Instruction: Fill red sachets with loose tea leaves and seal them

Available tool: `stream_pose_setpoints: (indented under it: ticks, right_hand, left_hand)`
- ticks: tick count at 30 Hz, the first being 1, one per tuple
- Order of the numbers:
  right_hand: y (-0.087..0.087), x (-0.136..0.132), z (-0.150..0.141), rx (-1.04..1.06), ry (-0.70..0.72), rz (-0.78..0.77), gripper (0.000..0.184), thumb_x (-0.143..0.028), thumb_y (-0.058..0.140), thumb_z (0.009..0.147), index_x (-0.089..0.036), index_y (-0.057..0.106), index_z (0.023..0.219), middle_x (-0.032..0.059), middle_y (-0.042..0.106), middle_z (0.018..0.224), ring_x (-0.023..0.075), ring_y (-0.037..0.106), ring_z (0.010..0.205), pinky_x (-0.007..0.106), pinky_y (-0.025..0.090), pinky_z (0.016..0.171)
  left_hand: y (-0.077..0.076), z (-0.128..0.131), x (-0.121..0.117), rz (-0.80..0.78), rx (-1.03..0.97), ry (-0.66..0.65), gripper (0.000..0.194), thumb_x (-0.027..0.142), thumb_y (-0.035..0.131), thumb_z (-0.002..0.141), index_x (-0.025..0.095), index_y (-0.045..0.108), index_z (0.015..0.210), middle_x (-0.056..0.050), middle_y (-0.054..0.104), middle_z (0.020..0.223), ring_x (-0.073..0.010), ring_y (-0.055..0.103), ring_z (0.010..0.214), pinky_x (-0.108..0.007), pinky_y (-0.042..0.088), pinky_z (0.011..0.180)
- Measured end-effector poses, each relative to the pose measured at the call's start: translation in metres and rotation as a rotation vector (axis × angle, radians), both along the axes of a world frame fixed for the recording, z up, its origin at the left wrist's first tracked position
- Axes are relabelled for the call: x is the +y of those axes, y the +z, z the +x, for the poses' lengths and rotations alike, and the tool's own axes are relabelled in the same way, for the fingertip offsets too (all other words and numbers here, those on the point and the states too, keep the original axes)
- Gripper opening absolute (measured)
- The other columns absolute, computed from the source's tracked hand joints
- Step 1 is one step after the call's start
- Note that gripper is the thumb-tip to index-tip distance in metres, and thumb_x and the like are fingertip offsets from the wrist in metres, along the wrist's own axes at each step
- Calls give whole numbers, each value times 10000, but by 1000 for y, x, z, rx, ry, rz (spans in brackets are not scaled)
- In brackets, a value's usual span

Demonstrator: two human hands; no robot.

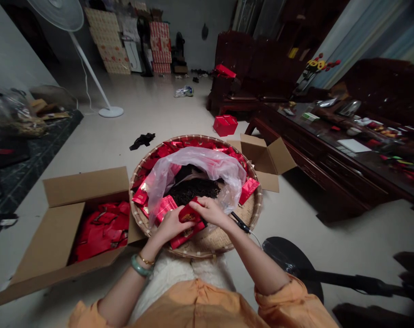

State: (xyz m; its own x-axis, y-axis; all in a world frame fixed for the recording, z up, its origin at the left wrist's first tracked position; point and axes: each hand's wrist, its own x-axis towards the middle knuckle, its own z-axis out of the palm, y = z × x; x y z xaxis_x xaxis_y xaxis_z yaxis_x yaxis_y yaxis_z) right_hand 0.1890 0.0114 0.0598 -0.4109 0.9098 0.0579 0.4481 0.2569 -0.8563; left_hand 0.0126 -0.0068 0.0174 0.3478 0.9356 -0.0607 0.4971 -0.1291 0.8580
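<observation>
Left hand (171, 224): thumb laid on the near face of the packet, fingers folded behind it; a pinch at the lower left, likely to steady that end.
Right hand (212, 212): thumb pressed on the packet's upper edge, the other fingertips hidden behind; apparently a pinch, set opposite the left so that the packet is braced from both ends.
Red packet (188, 215): held tilted between the hands, above the near side of the tray, gold marking facing the wearer; whether its mouth is open cannot be told.
Lower packet (184, 238): red, lying below the held one, partly covered by it and by the left hand.
Dark dried material (193, 191): loose heap just beyond the fingers, within easy reach of both hands.
Plastic bag (200, 157): translucent, its mouth spread wide around the heap, presumably to contain it while leaving it accessible.
Black stick-like device (240, 222): beside the right wrist, with a pale cord (256, 238) running over the rim.
Surrounding packets (249, 190): red, ringed about the bag, seemingly pushed outward to leave the middle to the heap.
Woven tray (133, 214): round and rimmed, before the wearer; the rim probably checks spills.
Left carton (61, 232): flaps open, close against the tray, stocked with red packets (104, 228).
Right carton (282, 157): flaps open, beyond the tray; contents not visible.
</observation>
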Motion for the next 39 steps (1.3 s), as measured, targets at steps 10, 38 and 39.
stream_pose_setpoints:
  ticks: [10, 38, 39]
  right_hand:
    - [8, -2, 14, -82, 83, -231, 160, -281, 627, 726, -150, 714, 701, -26, 626, 592, 94, 527, 564, 182, 361, 534]
    - [45, -25, 4, -480, 324, 291, 367, -501, 594, 779, -286, 667, 1067, 70, 604, 970, 237, 467, 1068, 342, 417, 882]
    - [46, -25, 4, -479, 327, 295, 338, -474, 593, 792, -285, 668, 1063, 69, 605, 973, 232, 470, 1059, 339, 418, 880]
  left_hand:
    - [-3, 5, -3, 108, 169, -5, 271, 366, 666, 645, 174, 594, 823, 15, 619, 691, -146, 557, 625, -220, 385, 548]
    - [-22, -8, -11, 241, -19, 38, 392, 422, 699, 638, 157, 612, 914, -28, 656, 790, -160, 585, 694, -260, 478, 659]
    - [-22, -7, -12, 215, -6, 51, 394, 434, 694, 634, 159, 608, 903, -18, 649, 772, -158, 574, 687, -257, 470, 653]
